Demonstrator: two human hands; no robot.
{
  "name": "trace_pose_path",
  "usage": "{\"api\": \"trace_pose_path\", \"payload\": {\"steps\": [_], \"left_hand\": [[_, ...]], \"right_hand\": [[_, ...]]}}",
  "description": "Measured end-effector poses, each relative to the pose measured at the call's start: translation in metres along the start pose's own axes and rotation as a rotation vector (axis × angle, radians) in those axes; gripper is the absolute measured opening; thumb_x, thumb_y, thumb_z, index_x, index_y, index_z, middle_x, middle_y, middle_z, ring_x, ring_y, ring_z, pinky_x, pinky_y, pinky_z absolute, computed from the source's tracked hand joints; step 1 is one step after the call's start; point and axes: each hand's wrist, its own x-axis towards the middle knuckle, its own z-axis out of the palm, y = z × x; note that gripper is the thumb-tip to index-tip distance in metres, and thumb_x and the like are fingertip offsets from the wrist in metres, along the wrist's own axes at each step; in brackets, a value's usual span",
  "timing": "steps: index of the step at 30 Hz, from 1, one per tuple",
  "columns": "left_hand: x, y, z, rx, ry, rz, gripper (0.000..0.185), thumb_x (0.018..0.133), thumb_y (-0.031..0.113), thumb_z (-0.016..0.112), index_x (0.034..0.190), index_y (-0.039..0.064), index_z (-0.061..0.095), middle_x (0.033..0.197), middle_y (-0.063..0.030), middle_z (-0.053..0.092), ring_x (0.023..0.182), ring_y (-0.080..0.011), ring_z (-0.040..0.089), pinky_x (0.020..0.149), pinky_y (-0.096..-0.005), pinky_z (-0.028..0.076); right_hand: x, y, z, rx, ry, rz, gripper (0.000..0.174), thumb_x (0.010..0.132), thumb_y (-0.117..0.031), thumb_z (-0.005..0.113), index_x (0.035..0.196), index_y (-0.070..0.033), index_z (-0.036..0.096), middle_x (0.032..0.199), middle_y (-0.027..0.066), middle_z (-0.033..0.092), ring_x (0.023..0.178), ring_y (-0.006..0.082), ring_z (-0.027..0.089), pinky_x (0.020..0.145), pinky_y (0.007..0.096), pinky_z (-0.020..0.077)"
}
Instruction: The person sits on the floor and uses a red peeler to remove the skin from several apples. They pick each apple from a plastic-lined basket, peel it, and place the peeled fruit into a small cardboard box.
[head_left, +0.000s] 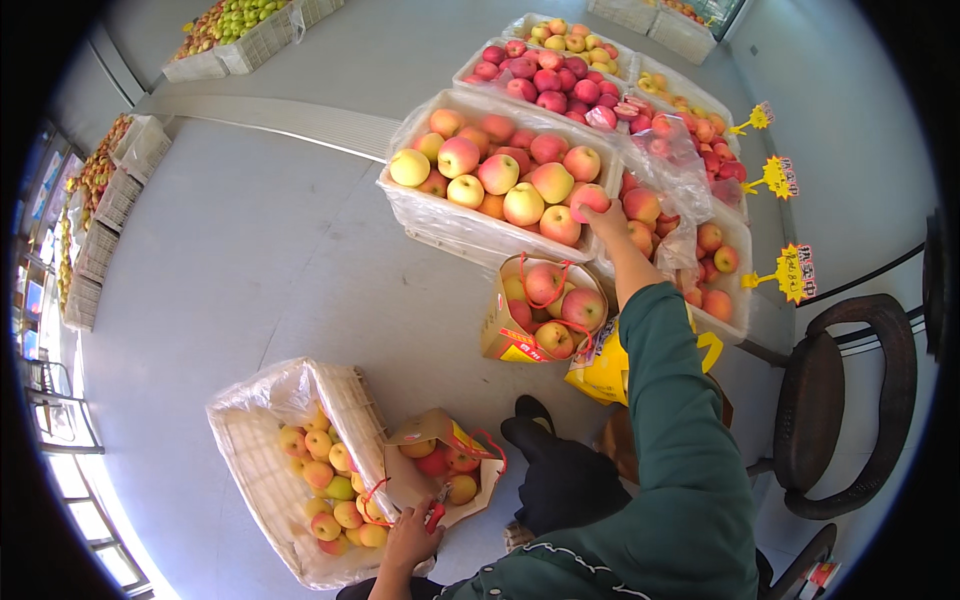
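My right hand (611, 225) reaches over the near edge of a plastic-lined crate (457, 217), its fingers on a red-pink apple (589, 201) at the crate's right corner. Several red-and-yellow apples (498, 174) fill that crate. Low in the view, my left hand (409, 538) grips a small red-handled cutting tool (435, 516); its metal tip points at an open cardboard carton (480, 484) with apples inside. Left of this carton stands a lined wicker-like basket (262, 480), partly filled with yellow-red apples (319, 475). Another carton with red cord handles (499, 330), full of apples, stands below the crate.
A yellow bag (600, 367) stands beside the full carton, partly behind my right arm. More apple crates (551, 82) with yellow price signs (787, 274) extend back and right. A dark chair (808, 412) is at the right. Fruit crates (116, 199) line the left wall.
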Motion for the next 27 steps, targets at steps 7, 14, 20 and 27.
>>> {"api": "trace_pose_path", "payload": {"steps": [7, 14, 20, 27], "left_hand": [[0.005, -0.012, 0.006, -0.04, 0.019, -0.008, 0.065, 0.076, 0.03, 0.067, 0.135, 0.02, 0.042, 0.113, -0.0206, 0.055, 0.107, -0.0379, 0.055, 0.092, -0.0453, 0.045], [0.003, -0.005, 0.001, -0.001, 0.016, -0.017, 0.065, 0.076, 0.03, 0.067, 0.135, 0.018, 0.043, 0.111, -0.0203, 0.055, 0.105, -0.0385, 0.055, 0.09, -0.0457, 0.045], [0.005, -0.005, -0.002, 0.005, 0.019, 0.005, 0.064, 0.075, 0.028, 0.068, 0.133, 0.015, 0.044, 0.107, -0.0194, 0.057, 0.102, -0.0376, 0.056, 0.089, -0.0449, 0.045], [0.011, -0.016, 0.009, -0.029, 0.079, 0.147, 0.056, 0.077, 0.015, 0.064, 0.13, 0.013, 0.044, 0.1, -0.0233, 0.055, 0.091, -0.0407, 0.055, 0.077, -0.047, 0.047]], "right_hand": [[0.009, 0.005, -0.016, 0.211, -0.175, -0.187, 0.084, 0.059, -0.039, 0.082, 0.123, 0.001, 0.045, 0.116, 0.0204, 0.058, 0.108, 0.0302, 0.058, 0.09, 0.0374, 0.0471], [0.01, 0.007, -0.006, -0.052, -0.081, -0.222, 0.09, 0.059, -0.034, 0.082, 0.128, 0.001, 0.037, 0.117, 0.0185, 0.056, 0.108, 0.0307, 0.056, 0.09, 0.0376, 0.0468], [0.032, -0.043, 0.016, 0.54, 0.272, -0.535, 0.088, 0.059, -0.028, 0.083, 0.129, -0.001, 0.037, 0.122, 0.0197, 0.05, 0.116, 0.0306, 0.049, 0.097, 0.0371, 0.0419], [0.057, -0.104, 0.073, 0.28, 0.168, -0.428, 0.091, 0.058, -0.033, 0.084, 0.129, -0.002, 0.037, 0.126, 0.0173, 0.05, 0.117, 0.031, 0.049, 0.098, 0.0376, 0.0409]]}}
